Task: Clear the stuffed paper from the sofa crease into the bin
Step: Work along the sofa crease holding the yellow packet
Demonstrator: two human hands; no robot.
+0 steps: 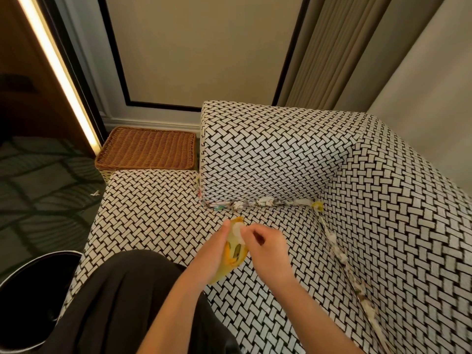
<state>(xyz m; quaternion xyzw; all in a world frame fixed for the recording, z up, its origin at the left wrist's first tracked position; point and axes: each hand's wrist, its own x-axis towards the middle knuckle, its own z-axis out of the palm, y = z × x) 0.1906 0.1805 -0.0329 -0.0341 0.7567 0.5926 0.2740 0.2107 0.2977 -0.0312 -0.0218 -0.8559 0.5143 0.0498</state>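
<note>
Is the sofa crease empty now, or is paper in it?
Not empty: crumpled paper lines the crease along its whole visible length.

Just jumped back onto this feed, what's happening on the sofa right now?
A person's left hand grips a yellow wrapper over the sofa seat, while the right hand pinches a bit of white paper at its top end. Stuffed paper is wedged along both seat creases. The black bin stands on the floor at lower left; its inside is too dark to read. One scrap lies on the carpet.
</note>
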